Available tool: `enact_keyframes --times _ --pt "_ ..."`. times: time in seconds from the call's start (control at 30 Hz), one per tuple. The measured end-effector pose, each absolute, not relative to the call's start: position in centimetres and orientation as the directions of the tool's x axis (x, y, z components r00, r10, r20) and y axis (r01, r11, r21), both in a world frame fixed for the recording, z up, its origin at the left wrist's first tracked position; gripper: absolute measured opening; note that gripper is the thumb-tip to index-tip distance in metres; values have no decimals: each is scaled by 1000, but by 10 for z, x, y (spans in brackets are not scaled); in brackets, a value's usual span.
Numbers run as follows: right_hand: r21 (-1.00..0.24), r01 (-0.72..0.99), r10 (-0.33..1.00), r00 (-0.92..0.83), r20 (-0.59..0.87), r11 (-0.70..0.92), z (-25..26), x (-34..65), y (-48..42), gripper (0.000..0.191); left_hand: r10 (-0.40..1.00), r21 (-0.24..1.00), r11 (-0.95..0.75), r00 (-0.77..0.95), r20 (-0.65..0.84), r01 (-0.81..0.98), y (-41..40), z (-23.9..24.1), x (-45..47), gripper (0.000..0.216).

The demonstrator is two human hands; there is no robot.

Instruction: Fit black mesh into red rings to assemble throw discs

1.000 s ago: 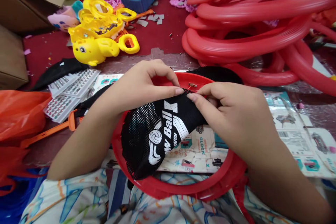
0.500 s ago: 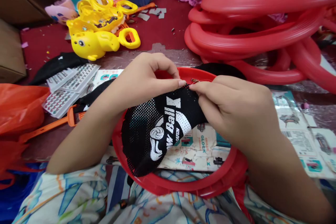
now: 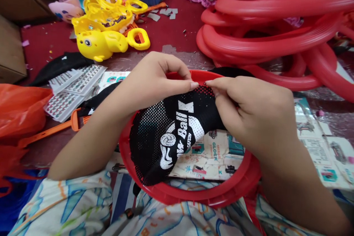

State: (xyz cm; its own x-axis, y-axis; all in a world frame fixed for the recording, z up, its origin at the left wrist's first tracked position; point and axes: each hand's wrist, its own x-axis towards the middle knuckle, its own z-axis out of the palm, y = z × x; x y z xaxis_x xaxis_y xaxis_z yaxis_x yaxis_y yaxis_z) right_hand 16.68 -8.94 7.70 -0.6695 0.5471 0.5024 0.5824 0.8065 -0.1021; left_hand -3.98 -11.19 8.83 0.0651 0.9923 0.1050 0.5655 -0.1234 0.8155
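Head view: black mesh net (image 3: 149, 136) sits under and between both hands, draped across the red ring (image 3: 193, 195). Left hand (image 3: 163, 73) pinches net edge by ring's far rim; right hand (image 3: 254, 107) pinches the edge just beside, any tiny piece in it unclear. Step looks like fastening net edge to ring; next move likely needs left steady, right precise.

1 forward-and-down head view

White "Ball", smaller "CATCH" on black mesh cloth (image 3: 151, 131); teal "GLOCK" on printed cardboard sheet (image 3: 207, 158).
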Motion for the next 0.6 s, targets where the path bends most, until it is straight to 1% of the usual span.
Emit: enact_keyframes --times 0.1,0.17,0.27,0.43,0.5,0.6 --pt "-162 592 595 -672 441 789 79 166 -89 31 994 793 -110 65 88 600 -111 85 -40 18" --pt "-166 614 621 -671 404 772 79 166 -88 33 995 781 -104 56 88 616 -111 82 -40 19" --pt "-133 653 652 -675 345 746 80 165 -88 36 995 791 -96 52 81 604 -110 80 -40 17" --pt "-13 651 626 -724 289 759 79 163 -87 35 994 794 -99 89 56 600 -110 81 -40 10" --pt "8 647 624 -738 257 762 78 162 -86 35 994 804 -102 86 63 586 -110 81 -40 8" --pt "12 639 613 -742 271 769 77 163 -86 34 996 806 -93 64 69 584 -108 78 -42 7"
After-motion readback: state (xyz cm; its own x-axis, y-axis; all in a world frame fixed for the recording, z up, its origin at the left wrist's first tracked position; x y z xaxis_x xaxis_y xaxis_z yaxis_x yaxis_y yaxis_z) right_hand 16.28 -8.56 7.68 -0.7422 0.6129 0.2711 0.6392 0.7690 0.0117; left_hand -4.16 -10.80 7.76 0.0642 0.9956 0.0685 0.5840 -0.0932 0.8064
